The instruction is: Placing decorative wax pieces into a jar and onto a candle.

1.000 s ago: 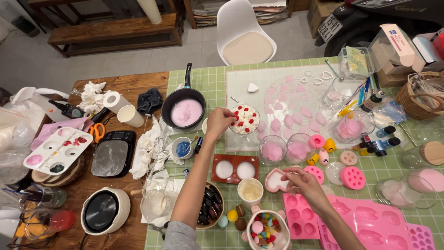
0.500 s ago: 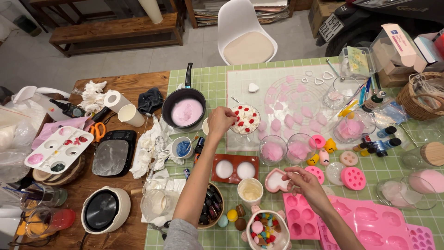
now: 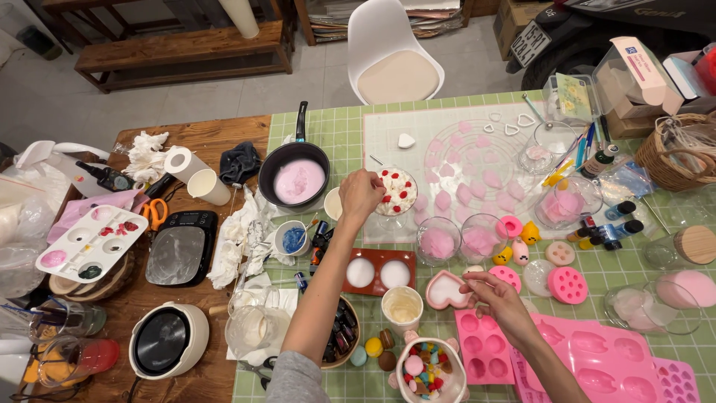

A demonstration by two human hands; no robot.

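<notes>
My left hand [image 3: 361, 195] reaches out over the green checked mat [image 3: 339, 138], fingers pinched together next to a small round white piece dotted with red bits [image 3: 397, 192]. What it pinches is too small to tell. My right hand [image 3: 494, 291] hovers lower, fingers loosely curled, beside a pink heart-shaped dish [image 3: 445, 290] and above a pink silicone mould [image 3: 483, 346]. A black pan of pink liquid [image 3: 294, 178] stands just left of my left hand.
A brown two-hole mould [image 3: 377, 273], glass cups of pink material [image 3: 437, 242], a paper cup [image 3: 402, 306], a bowl of coloured pieces [image 3: 423, 372], small bottles [image 3: 604, 224]. On the wooden table [image 3: 198, 142] at left: a black scale [image 3: 180, 246], paint palette [image 3: 89, 242], paper towels, a cooker.
</notes>
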